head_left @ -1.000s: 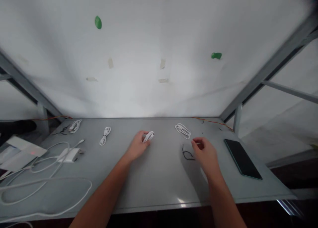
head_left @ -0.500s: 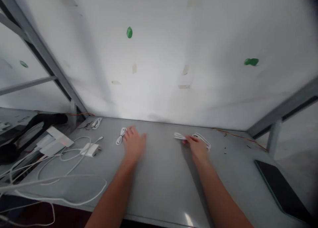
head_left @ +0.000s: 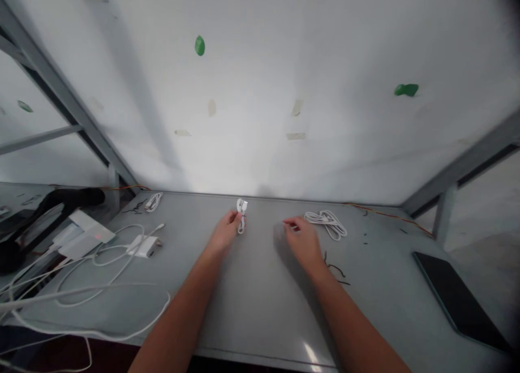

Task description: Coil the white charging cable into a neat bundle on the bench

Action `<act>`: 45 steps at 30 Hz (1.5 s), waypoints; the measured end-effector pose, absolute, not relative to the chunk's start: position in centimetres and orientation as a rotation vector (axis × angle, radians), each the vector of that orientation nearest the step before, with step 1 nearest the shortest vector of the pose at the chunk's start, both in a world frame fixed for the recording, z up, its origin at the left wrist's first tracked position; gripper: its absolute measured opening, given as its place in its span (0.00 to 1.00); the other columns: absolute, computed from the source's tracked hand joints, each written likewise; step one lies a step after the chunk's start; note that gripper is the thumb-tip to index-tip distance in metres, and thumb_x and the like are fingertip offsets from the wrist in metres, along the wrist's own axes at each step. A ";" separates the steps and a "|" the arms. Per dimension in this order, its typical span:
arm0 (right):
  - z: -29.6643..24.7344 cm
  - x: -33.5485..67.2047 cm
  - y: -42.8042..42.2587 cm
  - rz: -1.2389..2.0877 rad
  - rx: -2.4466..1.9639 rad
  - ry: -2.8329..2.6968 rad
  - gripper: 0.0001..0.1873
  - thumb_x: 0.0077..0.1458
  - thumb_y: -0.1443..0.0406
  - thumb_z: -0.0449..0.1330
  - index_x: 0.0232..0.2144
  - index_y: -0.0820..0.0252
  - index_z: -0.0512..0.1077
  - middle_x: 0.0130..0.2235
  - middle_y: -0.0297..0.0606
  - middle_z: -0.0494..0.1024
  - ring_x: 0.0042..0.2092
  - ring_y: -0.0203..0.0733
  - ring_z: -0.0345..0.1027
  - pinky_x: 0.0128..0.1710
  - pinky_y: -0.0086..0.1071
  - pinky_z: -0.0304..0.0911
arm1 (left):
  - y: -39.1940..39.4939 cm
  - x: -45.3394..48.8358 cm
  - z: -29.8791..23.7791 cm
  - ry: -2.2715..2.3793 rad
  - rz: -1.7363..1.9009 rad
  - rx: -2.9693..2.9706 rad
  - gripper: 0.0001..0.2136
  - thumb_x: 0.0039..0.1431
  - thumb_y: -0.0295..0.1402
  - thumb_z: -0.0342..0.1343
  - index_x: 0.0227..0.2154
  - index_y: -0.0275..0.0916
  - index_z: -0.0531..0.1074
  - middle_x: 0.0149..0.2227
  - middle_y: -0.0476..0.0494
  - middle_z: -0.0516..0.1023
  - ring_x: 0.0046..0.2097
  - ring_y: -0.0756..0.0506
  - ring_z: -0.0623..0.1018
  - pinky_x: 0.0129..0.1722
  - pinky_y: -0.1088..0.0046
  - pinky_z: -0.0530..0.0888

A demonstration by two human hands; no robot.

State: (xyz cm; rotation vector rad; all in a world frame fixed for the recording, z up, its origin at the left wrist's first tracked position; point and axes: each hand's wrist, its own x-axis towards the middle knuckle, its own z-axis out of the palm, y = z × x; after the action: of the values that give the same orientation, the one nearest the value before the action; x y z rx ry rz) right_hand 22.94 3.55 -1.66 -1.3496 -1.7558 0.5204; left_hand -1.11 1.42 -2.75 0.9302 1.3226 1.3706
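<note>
Two hands at work: left hand (head_left: 222,236) pinching the small coiled white cable (head_left: 241,215), right hand (head_left: 303,242) empty and loosely curled on the grey bench (head_left: 260,297) — best keep those loops tight while lifting

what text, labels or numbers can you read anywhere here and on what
None can be read. The white adapter, the dark phone screen, the tape scraps on the wall and the bundled cable in the left hand show no legible print.

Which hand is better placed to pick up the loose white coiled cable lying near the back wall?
Right. The right hand rests beside the loose white coiled cable, while the left hand already pinches a small bundled white cable.
</note>
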 end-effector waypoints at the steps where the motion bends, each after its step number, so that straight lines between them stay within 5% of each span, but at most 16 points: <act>1: -1.7 22.1 3.1 0.636 -1.291 -1.766 0.11 0.57 0.61 0.56 0.35 0.58 0.78 0.38 0.46 0.82 0.40 0.50 0.74 0.44 0.43 0.69 | 1.2 0.2 -2.8 1.171 1.354 0.849 0.16 0.61 0.47 0.64 0.39 0.37 0.76 0.35 0.42 0.78 0.38 0.44 0.78 0.43 0.68 0.74; 6: -2.3 19.9 1.8 0.958 -1.139 -1.641 0.11 0.57 0.59 0.60 0.37 0.58 0.78 0.37 0.41 0.83 0.38 0.46 0.76 0.42 0.39 0.70 | -0.1 4.3 -2.6 0.918 1.333 0.681 0.21 0.55 0.47 0.71 0.42 0.35 0.78 0.37 0.42 0.80 0.38 0.47 0.79 0.42 0.70 0.75; 16: -2.7 20.1 2.0 0.938 -1.095 -1.630 0.07 0.57 0.60 0.62 0.35 0.56 0.78 0.37 0.40 0.82 0.38 0.45 0.75 0.43 0.39 0.70 | -0.8 5.8 -2.4 0.909 1.321 0.775 0.21 0.53 0.48 0.71 0.42 0.38 0.79 0.46 0.38 0.81 0.43 0.45 0.79 0.42 0.71 0.74; 32: -0.9 21.3 1.5 0.777 -1.062 -2.031 0.07 0.58 0.73 0.59 0.34 0.58 0.75 0.36 0.37 0.78 0.37 0.40 0.72 0.40 0.32 0.64 | -0.6 4.4 -2.1 0.912 1.006 0.801 0.20 0.55 0.48 0.69 0.34 0.32 0.79 0.30 0.42 0.78 0.29 0.49 0.76 0.30 0.72 0.75; 45: -0.4 22.1 1.4 0.787 -1.050 -2.159 0.09 0.57 0.75 0.58 0.34 0.58 0.73 0.35 0.34 0.77 0.36 0.38 0.70 0.39 0.30 0.61 | -0.9 3.5 -1.0 1.177 0.783 1.102 0.21 0.55 0.54 0.61 0.26 0.37 0.74 0.22 0.50 0.69 0.23 0.51 0.67 0.24 0.73 0.62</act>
State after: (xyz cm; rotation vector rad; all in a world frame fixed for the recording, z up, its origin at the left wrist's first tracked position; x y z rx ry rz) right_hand 22.11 1.37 -0.36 -1.0499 -2.1589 0.7868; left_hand 3.54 -0.91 -0.98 1.1016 1.1772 0.7829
